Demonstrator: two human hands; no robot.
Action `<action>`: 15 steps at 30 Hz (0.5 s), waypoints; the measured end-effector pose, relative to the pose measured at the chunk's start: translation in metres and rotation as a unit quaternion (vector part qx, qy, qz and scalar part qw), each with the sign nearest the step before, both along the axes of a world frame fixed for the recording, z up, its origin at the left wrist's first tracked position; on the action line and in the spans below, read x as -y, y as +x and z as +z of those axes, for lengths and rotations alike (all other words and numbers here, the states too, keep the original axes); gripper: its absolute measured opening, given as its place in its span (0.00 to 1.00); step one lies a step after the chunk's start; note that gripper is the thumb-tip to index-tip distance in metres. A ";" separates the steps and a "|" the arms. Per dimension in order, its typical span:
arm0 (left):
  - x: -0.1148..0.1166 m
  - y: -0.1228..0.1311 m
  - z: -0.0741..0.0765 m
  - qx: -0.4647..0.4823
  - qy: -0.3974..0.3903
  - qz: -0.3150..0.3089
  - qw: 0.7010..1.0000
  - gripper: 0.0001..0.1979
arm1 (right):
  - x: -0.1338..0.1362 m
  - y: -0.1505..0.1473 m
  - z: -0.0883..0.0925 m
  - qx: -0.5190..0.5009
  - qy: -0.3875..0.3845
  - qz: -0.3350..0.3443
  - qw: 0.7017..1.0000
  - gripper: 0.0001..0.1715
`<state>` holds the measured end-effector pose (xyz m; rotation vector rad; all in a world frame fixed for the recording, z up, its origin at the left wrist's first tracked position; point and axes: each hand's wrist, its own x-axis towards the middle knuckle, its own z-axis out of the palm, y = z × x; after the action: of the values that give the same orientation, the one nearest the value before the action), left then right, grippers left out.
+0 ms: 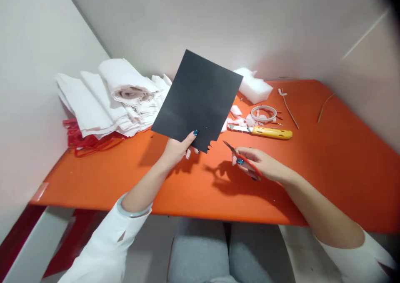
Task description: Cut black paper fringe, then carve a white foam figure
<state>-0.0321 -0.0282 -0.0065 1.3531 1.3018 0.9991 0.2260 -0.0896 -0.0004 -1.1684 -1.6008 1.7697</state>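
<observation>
A sheet of black paper is raised above the orange table, tilted, its lower edge pinched between thumb and fingers of my left hand. Small jagged cuts mark the sheet's lower right corner. Just right of that corner, my right hand grips a pair of red-handled scissors. Their dark blades look closed and point up and left toward the cut corner, apart from the paper. Some fingers of my left hand are hidden behind the sheet.
Folded white cloth or paper is piled at the left, over red ribbon. Behind my right hand lie a yellow-handled knife, a roll of tape, white foam blocks and thin stems. Walls enclose the orange table.
</observation>
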 end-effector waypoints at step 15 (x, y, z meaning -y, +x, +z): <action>0.009 0.001 0.000 -0.037 -0.033 -0.104 0.993 0.21 | 0.005 -0.007 -0.001 -0.004 -0.018 0.097 0.995 0.16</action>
<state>-0.0314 -0.0376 -0.0062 1.4527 1.2083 0.7631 0.2189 -0.0942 -0.0010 -1.0515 -1.7344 1.9276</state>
